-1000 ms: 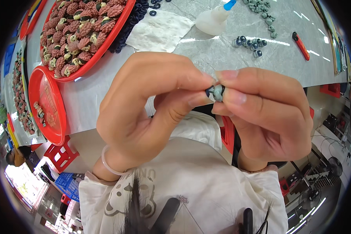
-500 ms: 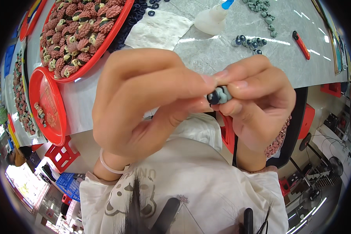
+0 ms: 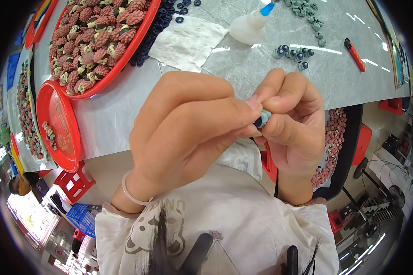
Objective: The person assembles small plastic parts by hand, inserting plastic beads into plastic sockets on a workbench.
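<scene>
Both my hands are raised in front of my chest, above the table's near edge. Between their fingertips is a small grey-green and dark navy figurine part (image 3: 264, 118), mostly covered by fingers. My left hand (image 3: 183, 126) pinches its dark end with thumb and forefinger. On the grey-green end, my right hand (image 3: 296, 121) closes with thumb and fingers. Beyond the hands stand several similar two-coloured parts (image 3: 300, 56) in a small cluster. Loose grey-green pieces (image 3: 303, 8) lie farther back, and dark navy rings (image 3: 179, 19) are heaped beside the large tray.
A red tray (image 3: 124, 64) full of pink figurine pieces stands at the left, near a smaller red tray (image 3: 73, 142) holding one figurine. A white cloth (image 3: 186, 41), a squeeze bottle with blue tip (image 3: 248, 28) and a red utility knife (image 3: 354, 55) lie on the grey table (image 3: 110, 119).
Both hands have drawn a little closer together, the left shifting right and down. The small part is now more hidden between the fingertips.
</scene>
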`<action>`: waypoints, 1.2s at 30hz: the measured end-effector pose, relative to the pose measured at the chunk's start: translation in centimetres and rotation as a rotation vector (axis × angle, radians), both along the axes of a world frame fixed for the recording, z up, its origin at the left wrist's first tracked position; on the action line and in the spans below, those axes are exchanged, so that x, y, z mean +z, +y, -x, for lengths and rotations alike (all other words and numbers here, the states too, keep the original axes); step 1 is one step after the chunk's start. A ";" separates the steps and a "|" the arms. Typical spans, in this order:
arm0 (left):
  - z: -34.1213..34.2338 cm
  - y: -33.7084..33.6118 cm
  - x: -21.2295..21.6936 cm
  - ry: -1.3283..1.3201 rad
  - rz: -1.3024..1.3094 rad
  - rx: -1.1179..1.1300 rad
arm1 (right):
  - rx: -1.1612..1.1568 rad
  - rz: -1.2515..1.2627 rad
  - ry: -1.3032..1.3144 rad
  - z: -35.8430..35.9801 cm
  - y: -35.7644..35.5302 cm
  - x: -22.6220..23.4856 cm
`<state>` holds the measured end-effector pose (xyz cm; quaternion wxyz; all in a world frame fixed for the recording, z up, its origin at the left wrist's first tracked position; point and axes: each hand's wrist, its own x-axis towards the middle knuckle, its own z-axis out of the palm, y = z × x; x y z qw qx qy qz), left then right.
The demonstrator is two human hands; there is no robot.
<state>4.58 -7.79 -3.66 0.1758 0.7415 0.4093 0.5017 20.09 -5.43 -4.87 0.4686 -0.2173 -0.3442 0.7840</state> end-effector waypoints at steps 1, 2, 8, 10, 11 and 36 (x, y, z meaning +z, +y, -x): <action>0.2 0.2 -0.1 -0.008 -0.008 -0.027 | 0.001 -0.046 -0.035 -0.1 0.1 -0.1; 0.5 0.3 0.2 -0.003 -0.014 -0.022 | 0.006 -0.051 -0.030 -0.3 0.3 0.1; 3.0 3.5 2.4 0.308 0.172 0.285 | -0.379 -0.386 -0.623 -6.5 2.7 -0.1; 3.2 4.8 2.8 0.524 0.227 0.331 | -0.509 -0.373 -0.849 -7.2 3.4 0.1; 3.4 5.4 2.6 0.716 0.073 0.309 | -0.488 -0.460 -1.026 -7.6 3.8 -0.2; 0.1 0.8 2.7 -0.680 0.873 0.114 | -0.272 -0.429 -0.661 -6.6 5.6 2.3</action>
